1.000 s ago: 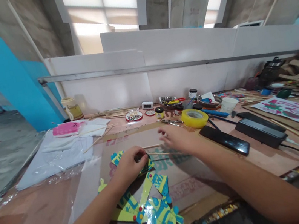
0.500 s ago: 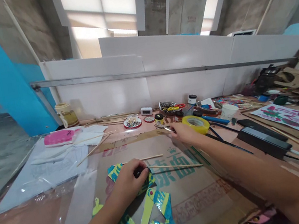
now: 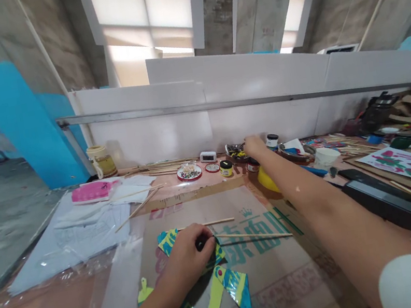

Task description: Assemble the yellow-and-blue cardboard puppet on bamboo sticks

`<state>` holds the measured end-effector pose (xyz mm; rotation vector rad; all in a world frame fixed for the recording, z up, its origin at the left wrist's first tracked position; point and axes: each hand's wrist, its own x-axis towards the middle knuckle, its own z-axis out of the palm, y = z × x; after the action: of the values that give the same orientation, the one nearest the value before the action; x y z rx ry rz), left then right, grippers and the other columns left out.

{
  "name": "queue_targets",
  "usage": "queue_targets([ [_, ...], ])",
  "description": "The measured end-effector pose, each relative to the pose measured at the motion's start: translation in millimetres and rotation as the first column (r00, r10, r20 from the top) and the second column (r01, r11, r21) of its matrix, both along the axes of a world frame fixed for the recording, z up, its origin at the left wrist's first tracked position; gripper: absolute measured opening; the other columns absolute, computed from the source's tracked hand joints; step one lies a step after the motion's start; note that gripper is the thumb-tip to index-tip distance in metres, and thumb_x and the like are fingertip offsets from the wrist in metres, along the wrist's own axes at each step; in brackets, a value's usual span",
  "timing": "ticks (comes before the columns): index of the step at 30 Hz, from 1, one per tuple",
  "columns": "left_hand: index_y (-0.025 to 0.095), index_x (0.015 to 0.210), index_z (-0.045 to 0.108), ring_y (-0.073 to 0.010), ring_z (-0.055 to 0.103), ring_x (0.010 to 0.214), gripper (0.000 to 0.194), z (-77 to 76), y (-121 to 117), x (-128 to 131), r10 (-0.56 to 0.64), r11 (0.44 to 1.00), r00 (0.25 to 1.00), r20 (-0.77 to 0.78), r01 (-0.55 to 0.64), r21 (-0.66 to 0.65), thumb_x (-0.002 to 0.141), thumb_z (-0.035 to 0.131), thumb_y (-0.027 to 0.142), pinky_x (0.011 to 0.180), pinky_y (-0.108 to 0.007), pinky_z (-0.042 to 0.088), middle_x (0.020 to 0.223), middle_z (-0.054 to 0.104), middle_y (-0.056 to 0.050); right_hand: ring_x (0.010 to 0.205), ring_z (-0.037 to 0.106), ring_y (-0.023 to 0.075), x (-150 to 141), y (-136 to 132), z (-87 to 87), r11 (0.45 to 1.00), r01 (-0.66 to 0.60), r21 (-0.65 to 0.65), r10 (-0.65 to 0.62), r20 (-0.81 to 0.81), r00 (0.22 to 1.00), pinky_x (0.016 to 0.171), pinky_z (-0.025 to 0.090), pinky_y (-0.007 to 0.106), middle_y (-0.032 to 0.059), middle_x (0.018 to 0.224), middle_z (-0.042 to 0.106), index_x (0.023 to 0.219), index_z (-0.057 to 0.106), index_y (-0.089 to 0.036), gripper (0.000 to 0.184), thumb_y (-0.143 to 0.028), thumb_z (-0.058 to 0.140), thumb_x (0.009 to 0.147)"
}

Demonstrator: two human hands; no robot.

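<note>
Low in the middle, my left hand (image 3: 192,253) is closed over a blue-and-green painted cutout piece (image 3: 168,241), thumb and fingers pinched together. A thin wooden stick (image 3: 254,235) runs out to the right from its fingertips. Something dark shows inside the curl of the fingers, too small to name. More joined cutout pieces (image 3: 232,289) with red round fasteners lie below that hand. My right hand (image 3: 254,145) is stretched far forward at the metal bowl (image 3: 235,157) of tools. Its fingers are curled, and whatever they hold is hidden.
A printed cardboard sheet (image 3: 264,270) lies under the work. Small jars (image 3: 226,168), a dish of fasteners (image 3: 188,171) and yellow tape (image 3: 267,181) stand behind it. Papers (image 3: 67,245) lie at left, a black adapter (image 3: 382,200) at right. A white board (image 3: 148,142) closes the back.
My right hand has moved from the metal tool near the tape, forward and right to the bowl. The metal tool no longer shows. My left hand stays on the cutout; the view has shifted slightly.
</note>
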<state>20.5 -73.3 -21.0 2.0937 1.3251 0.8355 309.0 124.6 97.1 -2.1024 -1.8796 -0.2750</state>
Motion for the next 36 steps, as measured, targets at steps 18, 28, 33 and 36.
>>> queue_targets([
  [18,0.020,0.085,0.065,-0.0221,0.062,0.087,0.017,2.4,5.8,-14.3,0.017,0.957,0.984,-0.176,0.035,0.287,0.086,0.053,0.032,0.078,-0.033,0.044,0.087,0.068,-0.005,0.089,0.067,0.0184,-107.9,-184.1,-98.9,0.664,-0.747,0.012,0.685,-0.408,0.603,0.079,0.046,0.028,0.0066,0.100,0.076,0.104,0.073,-0.018,0.022,-0.018,0.056,0.091],
  [28,0.020,0.088,0.066,-0.0204,0.063,0.089,0.012,11.4,-2.4,-12.3,-0.023,0.923,0.978,-0.207,0.100,0.371,0.085,0.057,0.028,0.080,-0.031,0.044,0.092,0.069,-0.004,0.076,0.063,0.0155,-102.7,-201.8,-107.9,0.683,-0.715,0.153,0.703,-0.404,0.585,0.068,0.042,0.025,0.0035,0.088,0.073,0.100,0.069,-0.019,0.015,-0.019,0.058,0.090],
  [33,0.021,0.090,0.066,-0.0206,0.061,0.093,0.009,9.6,-5.6,-8.8,-0.048,0.876,0.950,-0.310,0.189,0.444,0.086,0.060,0.027,0.087,-0.033,0.041,0.093,0.067,-0.003,0.072,0.061,0.0148,-95.0,-204.3,-107.1,0.649,-0.750,0.127,0.730,-0.382,0.567,0.067,0.041,0.025,0.0040,0.086,0.073,0.098,0.069,-0.018,0.015,-0.024,0.057,0.092],
  [36,0.021,0.090,0.065,-0.0206,0.060,0.094,0.008,6.5,-4.5,-9.1,-0.043,0.868,0.944,-0.328,0.197,0.455,0.087,0.061,0.028,0.088,-0.033,0.041,0.093,0.067,-0.002,0.072,0.061,0.0146,-93.9,-204.7,-105.5,0.644,-0.759,0.100,0.734,-0.361,0.575,0.067,0.041,0.025,0.0042,0.085,0.073,0.098,0.069,-0.018,0.014,-0.021,0.058,0.091],
])
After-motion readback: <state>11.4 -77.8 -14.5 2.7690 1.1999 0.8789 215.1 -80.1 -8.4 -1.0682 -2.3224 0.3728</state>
